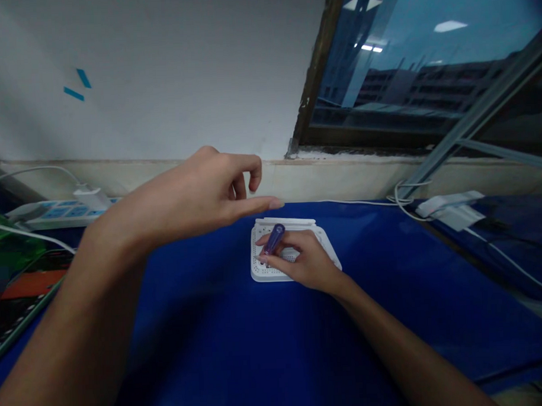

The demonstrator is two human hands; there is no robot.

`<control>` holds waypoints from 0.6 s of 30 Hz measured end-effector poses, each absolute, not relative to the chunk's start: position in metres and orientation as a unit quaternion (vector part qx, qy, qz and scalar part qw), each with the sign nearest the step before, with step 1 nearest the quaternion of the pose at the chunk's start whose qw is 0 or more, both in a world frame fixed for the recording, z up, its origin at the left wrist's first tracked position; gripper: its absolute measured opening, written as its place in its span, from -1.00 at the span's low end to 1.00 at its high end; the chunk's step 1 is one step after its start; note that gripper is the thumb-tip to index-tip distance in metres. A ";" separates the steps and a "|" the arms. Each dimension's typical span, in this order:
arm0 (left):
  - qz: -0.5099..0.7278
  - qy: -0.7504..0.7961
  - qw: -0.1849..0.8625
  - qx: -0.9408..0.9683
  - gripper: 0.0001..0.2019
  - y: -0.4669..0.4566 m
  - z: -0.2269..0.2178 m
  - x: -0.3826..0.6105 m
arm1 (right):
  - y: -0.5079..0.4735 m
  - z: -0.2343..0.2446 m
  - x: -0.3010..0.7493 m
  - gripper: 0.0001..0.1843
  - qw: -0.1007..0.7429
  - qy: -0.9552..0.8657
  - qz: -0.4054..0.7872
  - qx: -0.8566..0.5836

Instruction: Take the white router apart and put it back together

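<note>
A white perforated plastic housing (pixel 259 277) with rounded corners lies on the blue table. Over it, my right hand (pixel 306 255) grips a screwdriver by its purple translucent handle (pixel 274 238). The handle leans up and away, and the lower part of the tool is mostly hidden by my fingers. Raised in the air to the left and above the housing is my left hand (pixel 221 184). Its fingers curl while the thumb stretches out to the right, with a gap between them and nothing visible in it.
On the left, a white power strip (pixel 60 213) with a plugged-in charger (pixel 92 196) lies by the wall, near a crate (pixel 30 306) of mixed items. White adapters with cables (pixel 453 208) sit at the right beside a metal frame bar (pixel 472 116). A window (pixel 395 74) stands behind.
</note>
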State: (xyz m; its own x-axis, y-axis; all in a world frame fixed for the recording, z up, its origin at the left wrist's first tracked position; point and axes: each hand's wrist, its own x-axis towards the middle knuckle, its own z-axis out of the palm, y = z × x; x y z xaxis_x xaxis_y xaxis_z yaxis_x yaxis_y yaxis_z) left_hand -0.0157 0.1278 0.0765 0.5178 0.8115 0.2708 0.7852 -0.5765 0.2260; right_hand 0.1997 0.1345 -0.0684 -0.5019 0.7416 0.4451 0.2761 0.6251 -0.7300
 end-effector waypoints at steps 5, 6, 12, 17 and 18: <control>0.141 0.494 0.044 0.857 -0.66 0.132 0.079 -0.027 | 0.134 -0.066 0.200 -0.78 0.405 -0.801 0.307 -0.315; 0.130 0.500 0.045 0.855 -0.67 0.134 0.079 -0.030 | 0.134 -0.066 0.200 -0.77 0.409 -0.798 0.309 -0.316; 0.091 0.493 0.045 0.864 -0.75 0.149 0.069 -0.045 | 0.138 -0.067 0.203 -0.76 0.444 -0.760 0.345 -0.326; 0.056 0.438 0.127 0.888 -0.88 0.160 0.048 -0.036 | 0.145 -0.061 0.209 -0.70 0.496 -0.668 0.448 -0.327; 0.048 0.427 0.148 0.891 -0.86 0.162 0.043 -0.031 | 0.147 -0.059 0.211 -0.69 0.503 -0.652 0.464 -0.328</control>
